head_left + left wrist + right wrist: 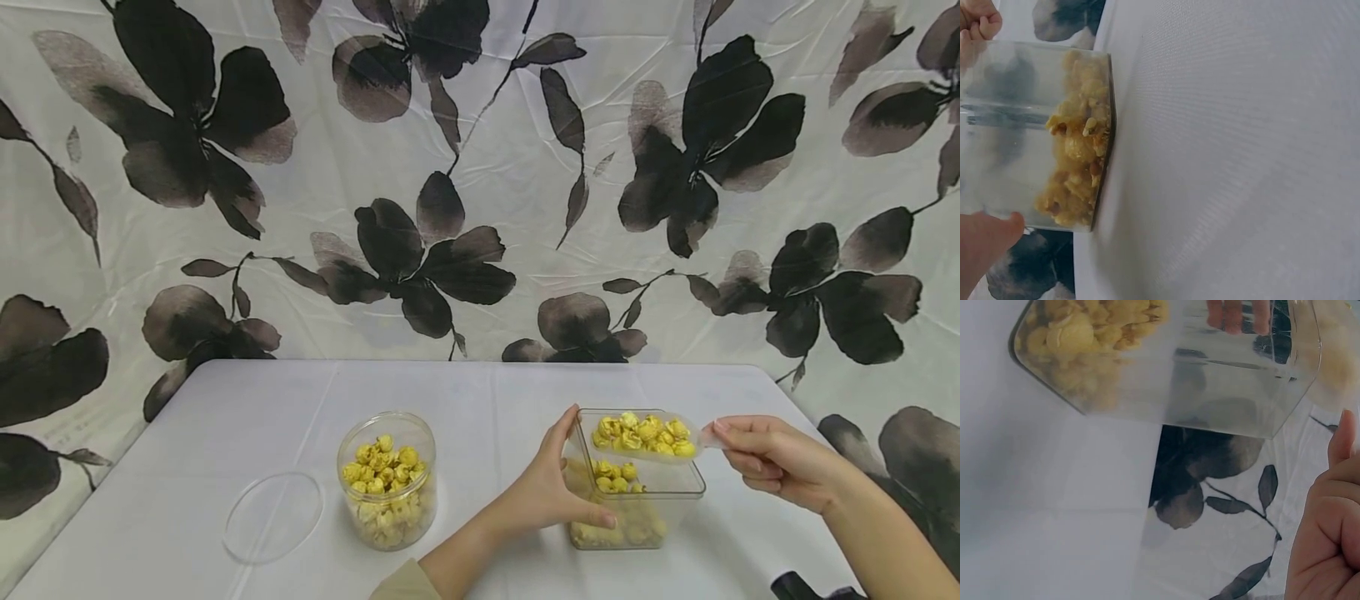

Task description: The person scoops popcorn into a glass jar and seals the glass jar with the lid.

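Observation:
A clear rectangular container (675, 495) with yellow popcorn (615, 476) in its bottom stands on the table. My left hand (551, 492) grips its left side, thumb on the front wall and fingers around the far side. My right hand (776, 458) pinches the handle of a clear scoop (707, 436) at the container's right. Heaped with popcorn, the scoop is level over the container's opening. In the right wrist view the scoop is blurred at the upper right edge, beyond the container wall (1222, 394).
A clear round jar (386, 533), open at the top and holding popcorn, stands left of the container. Farther left a clear round lid (273, 518) lies flat on the white table (180, 467). A black object (795, 586) shows at the lower right edge. Floral cloth (480, 150) hangs behind.

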{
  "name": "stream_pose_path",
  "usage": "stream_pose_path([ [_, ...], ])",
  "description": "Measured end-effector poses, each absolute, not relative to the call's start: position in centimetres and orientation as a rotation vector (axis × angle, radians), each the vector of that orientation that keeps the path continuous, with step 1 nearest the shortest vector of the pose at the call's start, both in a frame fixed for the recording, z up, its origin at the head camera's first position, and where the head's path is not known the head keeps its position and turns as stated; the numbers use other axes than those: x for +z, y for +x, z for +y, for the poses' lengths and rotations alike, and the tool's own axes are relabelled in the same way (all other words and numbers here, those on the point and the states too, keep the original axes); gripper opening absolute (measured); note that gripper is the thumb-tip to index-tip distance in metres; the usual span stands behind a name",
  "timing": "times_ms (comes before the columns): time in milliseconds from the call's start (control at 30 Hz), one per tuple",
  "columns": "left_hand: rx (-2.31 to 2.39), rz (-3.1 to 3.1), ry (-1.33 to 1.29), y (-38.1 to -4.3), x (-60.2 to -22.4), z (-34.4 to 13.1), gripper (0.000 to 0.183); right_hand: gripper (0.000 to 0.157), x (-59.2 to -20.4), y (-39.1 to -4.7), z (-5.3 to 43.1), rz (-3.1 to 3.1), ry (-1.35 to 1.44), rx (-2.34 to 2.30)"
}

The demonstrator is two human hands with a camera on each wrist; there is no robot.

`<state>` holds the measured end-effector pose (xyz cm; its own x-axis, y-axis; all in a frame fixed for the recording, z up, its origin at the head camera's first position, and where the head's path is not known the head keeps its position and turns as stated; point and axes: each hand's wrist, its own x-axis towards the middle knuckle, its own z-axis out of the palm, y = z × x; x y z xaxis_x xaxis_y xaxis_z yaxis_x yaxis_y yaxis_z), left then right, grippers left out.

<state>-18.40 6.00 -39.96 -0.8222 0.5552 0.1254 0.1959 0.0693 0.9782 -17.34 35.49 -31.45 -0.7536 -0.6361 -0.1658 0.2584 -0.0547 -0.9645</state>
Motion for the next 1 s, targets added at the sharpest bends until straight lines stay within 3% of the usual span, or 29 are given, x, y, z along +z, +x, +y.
stream_pose_path([
  [333,1.863,2.048,0.733,-18.3,-39.8,5.7,0.120,0.036,-31.2,-17.4,35.6,1.608,-0.420,-1.867],
  [1000,2.023,1.989,0.639,-17.3,-37.9,1.4,0.100,0.037,-30.2,-18.0,34.5,1.603,-0.461,-1.845],
])
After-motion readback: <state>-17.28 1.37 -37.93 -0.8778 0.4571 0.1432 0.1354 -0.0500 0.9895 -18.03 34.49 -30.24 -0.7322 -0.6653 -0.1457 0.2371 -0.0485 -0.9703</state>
